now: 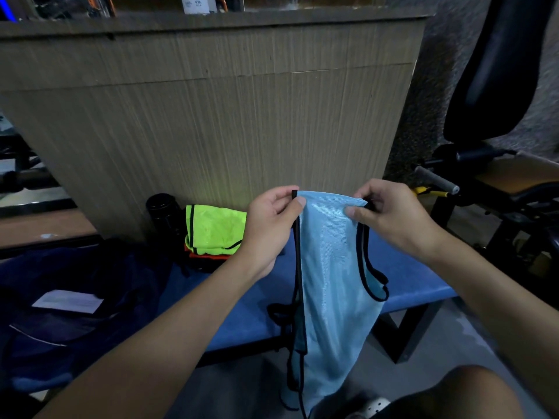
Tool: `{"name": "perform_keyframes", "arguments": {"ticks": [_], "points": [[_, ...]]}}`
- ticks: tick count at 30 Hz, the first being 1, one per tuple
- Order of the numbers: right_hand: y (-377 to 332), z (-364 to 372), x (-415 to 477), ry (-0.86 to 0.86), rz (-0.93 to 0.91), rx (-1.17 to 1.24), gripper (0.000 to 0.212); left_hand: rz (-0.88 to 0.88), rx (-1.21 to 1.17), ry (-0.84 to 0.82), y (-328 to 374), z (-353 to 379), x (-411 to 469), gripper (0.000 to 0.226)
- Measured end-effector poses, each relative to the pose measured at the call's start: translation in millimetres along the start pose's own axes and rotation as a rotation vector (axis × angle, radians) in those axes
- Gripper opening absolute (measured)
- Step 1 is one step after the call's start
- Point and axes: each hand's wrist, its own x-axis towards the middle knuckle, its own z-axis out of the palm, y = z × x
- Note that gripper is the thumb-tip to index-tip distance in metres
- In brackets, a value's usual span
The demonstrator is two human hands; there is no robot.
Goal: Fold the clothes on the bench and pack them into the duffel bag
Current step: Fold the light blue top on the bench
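A light blue mesh vest [335, 285] with black trim hangs in the air above the blue bench [408, 276]. My left hand [269, 225] pinches its top left corner and my right hand [390, 216] pinches its top right corner. The vest's lower part drops past the bench's front edge. A folded neon yellow vest [216, 229] lies on an orange garment [205, 257] at the back of the bench. The dark navy duffel bag [78, 303] sits on the bench's left end with a white card [68, 300] on it.
A black bottle [163, 216] stands by the yellow vest against a wooden panel [211, 122]. A black gym machine [496, 189] with a padded seat is at the right. My knee [453, 394] and a white shoe [373, 405] show at bottom right.
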Motion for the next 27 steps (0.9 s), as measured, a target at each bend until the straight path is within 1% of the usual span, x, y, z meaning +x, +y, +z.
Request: {"name": "perform_keyframes", "arguments": {"ticks": [3,8,10,12,14,16,17,18,19,21,23,24,26,27], "points": [[-1,-2,0,-0.022,-0.004,-0.034,0.020,0.006,-0.040,-0.015,2,1,1,0.024],[-3,-3,0,-0.002,-0.013,-0.029,0.018,-0.015,-0.098,-0.047,0,4,-4,0.031],[1,-5,1,-0.015,-0.022,-0.102,0.018,0.002,-0.064,-0.039,0,4,-5,0.030],[1,-7,2,-0.081,-0.050,-0.212,0.015,0.042,-0.008,-0.052,1,4,-5,0.029],[-3,-7,2,-0.184,-0.053,-0.256,0.024,0.070,0.036,-0.095,4,6,-6,0.027],[-7,-6,3,-0.237,-0.054,-0.268,0.036,0.083,0.056,-0.143,7,8,-6,0.027],[-9,-5,3,-0.236,-0.075,-0.294,0.031,0.088,0.056,-0.152,7,9,-6,0.028],[-11,-3,2,-0.215,-0.116,-0.337,0.020,0.087,0.051,-0.144,6,11,-6,0.028],[-12,0,2,-0.176,-0.162,-0.386,0.015,0.081,0.037,-0.119,2,13,-6,0.028],[-14,5,1,-0.110,-0.190,-0.394,0.017,0.043,0.033,-0.061,-9,17,-9,0.025],[-16,7,0,-0.074,-0.179,-0.361,0.018,-0.005,0.047,-0.071,-24,20,-17,0.016],[-15,7,0,-0.062,-0.182,-0.367,0.017,-0.010,0.061,-0.081,-30,21,-22,0.016],[-11,5,1,-0.061,-0.166,-0.410,0.016,-0.005,0.089,-0.074,-38,20,-24,0.025],[-10,2,1,-0.071,-0.139,-0.435,0.018,0.001,0.090,-0.066,-39,19,-23,0.026]]}}
